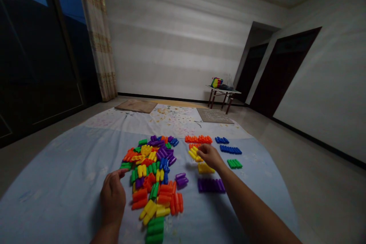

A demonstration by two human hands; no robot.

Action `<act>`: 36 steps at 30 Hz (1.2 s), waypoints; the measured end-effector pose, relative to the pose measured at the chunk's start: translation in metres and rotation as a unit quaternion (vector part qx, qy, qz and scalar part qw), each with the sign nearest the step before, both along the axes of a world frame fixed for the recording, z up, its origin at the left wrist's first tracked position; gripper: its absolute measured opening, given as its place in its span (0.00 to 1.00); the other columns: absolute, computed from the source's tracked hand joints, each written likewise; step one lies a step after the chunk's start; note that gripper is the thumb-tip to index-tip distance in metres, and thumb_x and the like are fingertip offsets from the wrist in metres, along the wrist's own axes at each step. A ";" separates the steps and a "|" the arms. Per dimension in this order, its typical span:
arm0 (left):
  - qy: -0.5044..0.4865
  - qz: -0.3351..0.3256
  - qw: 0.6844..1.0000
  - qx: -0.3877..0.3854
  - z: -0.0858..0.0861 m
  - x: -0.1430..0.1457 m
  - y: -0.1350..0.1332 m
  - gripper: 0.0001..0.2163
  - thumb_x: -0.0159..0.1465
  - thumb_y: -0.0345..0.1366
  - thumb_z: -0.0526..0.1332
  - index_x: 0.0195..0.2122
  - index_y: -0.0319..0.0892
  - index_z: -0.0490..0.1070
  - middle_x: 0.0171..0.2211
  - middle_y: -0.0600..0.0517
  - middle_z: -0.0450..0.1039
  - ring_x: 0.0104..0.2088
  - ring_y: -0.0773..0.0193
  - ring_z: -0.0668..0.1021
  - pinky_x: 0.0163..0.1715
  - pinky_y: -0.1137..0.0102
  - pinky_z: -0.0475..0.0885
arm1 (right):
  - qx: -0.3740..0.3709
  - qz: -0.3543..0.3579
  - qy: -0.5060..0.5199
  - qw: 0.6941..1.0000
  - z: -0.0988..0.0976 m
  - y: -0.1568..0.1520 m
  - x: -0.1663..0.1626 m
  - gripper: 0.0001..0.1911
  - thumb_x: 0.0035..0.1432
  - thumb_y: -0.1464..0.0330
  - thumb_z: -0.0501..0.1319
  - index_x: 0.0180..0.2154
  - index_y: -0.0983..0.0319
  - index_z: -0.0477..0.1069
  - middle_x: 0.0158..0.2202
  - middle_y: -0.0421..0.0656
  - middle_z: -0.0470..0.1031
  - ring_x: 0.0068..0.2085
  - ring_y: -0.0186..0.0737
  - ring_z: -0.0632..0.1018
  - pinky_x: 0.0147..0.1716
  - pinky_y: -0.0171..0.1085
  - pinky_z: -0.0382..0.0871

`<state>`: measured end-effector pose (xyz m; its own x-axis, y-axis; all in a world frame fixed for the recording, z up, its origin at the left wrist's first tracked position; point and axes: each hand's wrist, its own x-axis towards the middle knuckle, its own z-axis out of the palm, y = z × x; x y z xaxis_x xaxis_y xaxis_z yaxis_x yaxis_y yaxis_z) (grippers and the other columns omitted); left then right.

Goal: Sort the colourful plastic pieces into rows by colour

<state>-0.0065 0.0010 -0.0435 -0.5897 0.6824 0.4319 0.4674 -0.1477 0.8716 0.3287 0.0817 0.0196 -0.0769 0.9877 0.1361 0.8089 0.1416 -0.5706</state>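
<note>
pale blue sheet [57,183], white walls [177,38], dark doors [288,72]

A small table [223,92] with colourful stuff on top stands by the far wall, two brown mats [136,106] lie on the floor near it, and a long curtain [98,38] hangs beside the dark window [31,45].
</note>
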 end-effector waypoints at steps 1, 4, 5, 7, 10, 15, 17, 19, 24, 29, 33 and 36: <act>-0.005 0.001 1.000 -0.004 0.001 0.001 0.000 0.15 0.59 0.41 0.43 0.31 0.45 0.69 0.33 0.50 0.71 0.36 0.60 0.73 0.42 0.63 0.69 | 0.005 -0.025 -0.007 1.000 0.000 0.004 0.013 0.12 0.56 0.66 0.54 0.39 0.64 0.71 0.31 0.42 0.75 0.33 0.37 0.75 0.30 0.32 0.64; -0.014 0.006 1.000 -0.008 0.004 0.003 -0.001 0.16 0.59 0.41 0.43 0.31 0.44 0.69 0.33 0.49 0.71 0.37 0.59 0.73 0.42 0.63 0.69 | 0.005 -0.086 -0.035 0.996 -0.006 0.011 0.046 0.12 0.55 0.66 0.54 0.38 0.63 0.72 0.32 0.44 0.76 0.34 0.39 0.75 0.32 0.34 0.64; -0.011 0.007 1.000 -0.008 0.005 0.003 -0.001 0.16 0.59 0.41 0.43 0.31 0.44 0.69 0.33 0.49 0.71 0.37 0.59 0.73 0.42 0.63 0.69 | 0.001 -0.098 -0.045 0.994 -0.009 0.012 0.053 0.12 0.55 0.66 0.55 0.38 0.63 0.72 0.32 0.44 0.76 0.35 0.40 0.76 0.33 0.34 0.64; 0.000 0.006 1.000 -0.007 0.008 0.004 -0.003 0.15 0.59 0.41 0.43 0.30 0.44 0.68 0.32 0.49 0.70 0.37 0.59 0.73 0.42 0.63 0.69 | -0.011 -0.113 -0.065 0.991 -0.017 0.011 0.063 0.12 0.54 0.66 0.55 0.39 0.63 0.72 0.33 0.45 0.77 0.36 0.40 0.76 0.33 0.34 0.64; 0.008 0.003 1.000 -0.015 0.009 0.003 -0.003 0.15 0.58 0.41 0.43 0.31 0.44 0.68 0.32 0.48 0.69 0.37 0.58 0.74 0.42 0.62 0.69 | -0.030 -0.116 -0.091 0.989 -0.027 0.010 0.070 0.11 0.53 0.66 0.57 0.38 0.62 0.73 0.34 0.45 0.78 0.36 0.40 0.77 0.34 0.35 0.64; -0.017 0.001 1.000 -0.023 0.005 0.001 -0.001 0.15 0.58 0.41 0.43 0.32 0.44 0.68 0.33 0.49 0.70 0.38 0.58 0.73 0.43 0.62 0.68 | -0.030 -0.075 -0.117 0.990 -0.028 0.013 0.077 0.15 0.53 0.69 0.56 0.42 0.65 0.73 0.42 0.49 0.77 0.43 0.44 0.76 0.41 0.37 0.65; -0.021 0.001 0.999 -0.028 0.004 0.001 -0.001 0.15 0.58 0.41 0.43 0.32 0.44 0.68 0.34 0.49 0.70 0.38 0.59 0.73 0.43 0.62 0.68 | -0.026 -0.032 -0.119 0.992 -0.026 0.013 0.077 0.20 0.51 0.73 0.56 0.48 0.64 0.71 0.47 0.48 0.74 0.47 0.42 0.74 0.46 0.35 0.64; -0.017 0.001 0.999 -0.031 0.004 0.001 -0.001 0.15 0.58 0.41 0.43 0.32 0.45 0.68 0.34 0.50 0.70 0.38 0.59 0.73 0.43 0.62 0.68 | -0.027 0.012 -0.123 0.992 -0.026 0.013 0.076 0.24 0.48 0.75 0.57 0.50 0.63 0.69 0.51 0.46 0.72 0.50 0.41 0.72 0.50 0.35 0.62; -0.004 0.003 0.999 -0.031 0.000 -0.003 0.000 0.15 0.57 0.40 0.43 0.32 0.45 0.68 0.34 0.49 0.70 0.38 0.59 0.73 0.43 0.62 0.68 | -0.035 0.062 -0.139 0.988 -0.026 0.013 0.073 0.25 0.45 0.77 0.59 0.48 0.63 0.71 0.49 0.47 0.73 0.51 0.45 0.71 0.50 0.38 0.62; 0.026 -0.006 1.000 -0.013 -0.006 -0.007 0.002 0.14 0.56 0.39 0.44 0.31 0.45 0.68 0.33 0.50 0.70 0.37 0.60 0.73 0.43 0.64 0.68 | -0.036 0.070 -0.151 0.985 -0.014 0.007 0.087 0.26 0.44 0.75 0.60 0.49 0.64 0.71 0.47 0.50 0.73 0.48 0.46 0.72 0.48 0.39 0.63; 0.002 -0.005 1.000 -0.027 -0.004 -0.004 0.001 0.14 0.57 0.39 0.43 0.32 0.45 0.68 0.34 0.50 0.70 0.38 0.59 0.73 0.43 0.63 0.67 | -0.051 0.080 -0.158 0.983 -0.007 -0.007 0.100 0.26 0.43 0.76 0.59 0.48 0.62 0.72 0.45 0.48 0.74 0.44 0.44 0.74 0.45 0.37 0.65; -0.014 -0.004 0.999 -0.030 0.000 -0.002 0.000 0.14 0.57 0.39 0.44 0.32 0.45 0.68 0.35 0.50 0.70 0.39 0.59 0.73 0.44 0.62 0.67 | -0.063 0.099 -0.157 0.981 -0.008 -0.015 0.101 0.27 0.42 0.77 0.59 0.48 0.61 0.72 0.45 0.47 0.74 0.43 0.42 0.74 0.44 0.36 0.66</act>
<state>-0.0081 0.0006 -0.0440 -0.5956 0.7113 0.3733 0.4410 -0.0989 0.8920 0.4298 0.0665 0.0115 -0.2867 0.9569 -0.0465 0.9116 0.2575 -0.3203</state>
